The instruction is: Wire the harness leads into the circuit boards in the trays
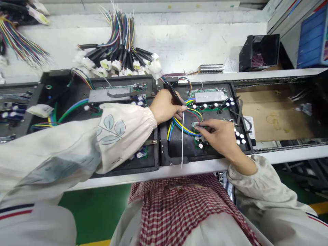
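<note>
My left hand (166,106) is closed round a wire harness, whose black sleeve (174,93) sticks up between thumb and fingers. From this grip a white wire (182,140) hangs down past the front edge of the black tray (176,152). Yellow, blue and green wires (186,128) curve below the hand toward the lower circuit board (198,140). At that board's left end, my right hand (220,135) pinches the end of a thin red wire (196,117); the fingertips hide the exact contact. An upper circuit board (211,97) with a silver metal plate lies in the same tray.
Another black tray (102,80) with boards adjoins on the left, partly under my left sleeve. Behind lies a pile of harnesses (120,44) with white connectors. A black bin (260,53) and a blue crate (312,37) stand back right. Cardboard (269,116) lies on the conveyor.
</note>
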`<state>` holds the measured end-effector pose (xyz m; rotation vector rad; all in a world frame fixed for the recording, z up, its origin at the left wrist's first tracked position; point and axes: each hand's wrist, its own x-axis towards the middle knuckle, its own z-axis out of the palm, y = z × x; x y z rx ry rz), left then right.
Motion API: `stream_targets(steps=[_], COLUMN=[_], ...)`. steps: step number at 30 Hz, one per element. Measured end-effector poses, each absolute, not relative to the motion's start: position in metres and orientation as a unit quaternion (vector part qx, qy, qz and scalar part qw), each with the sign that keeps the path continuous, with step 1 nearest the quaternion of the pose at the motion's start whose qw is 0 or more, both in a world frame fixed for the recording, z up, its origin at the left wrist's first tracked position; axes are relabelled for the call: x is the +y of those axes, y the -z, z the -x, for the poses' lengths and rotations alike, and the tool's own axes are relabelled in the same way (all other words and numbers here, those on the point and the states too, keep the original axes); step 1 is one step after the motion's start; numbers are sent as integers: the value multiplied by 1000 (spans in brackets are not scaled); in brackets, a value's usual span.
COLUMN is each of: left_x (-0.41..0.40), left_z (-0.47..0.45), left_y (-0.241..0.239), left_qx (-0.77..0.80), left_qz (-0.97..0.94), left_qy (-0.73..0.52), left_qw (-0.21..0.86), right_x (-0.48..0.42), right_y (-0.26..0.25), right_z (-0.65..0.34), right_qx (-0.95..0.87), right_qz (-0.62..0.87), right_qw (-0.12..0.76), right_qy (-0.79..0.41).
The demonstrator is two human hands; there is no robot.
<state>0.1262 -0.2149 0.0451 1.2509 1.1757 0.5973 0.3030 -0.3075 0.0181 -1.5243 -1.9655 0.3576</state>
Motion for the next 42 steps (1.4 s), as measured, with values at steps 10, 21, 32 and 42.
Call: stream_targets(steps=[10, 21, 32, 42], left_x=[-213, -214, -215, -214], left_z=[-127, -126, -128, -127], left_y=[-45, -46, -42, -39], left_qx=[516, 523, 520, 512], left_qz=[-552, -564, -533, -549], left_qy=[-236, -225, -260, -231], left_qw=[610, 598, 615, 619], right_x=[-306, -305, -317, -297], right_y=[-7, -8, -34, -8], right_z=[-303, -302, -295, -298], right_qx=[-759, -753, -762, -740], right_qz=[566, 593, 559, 599], right_qw=[307, 256, 237, 284], right_qy=[-100, -125, -227, -113])
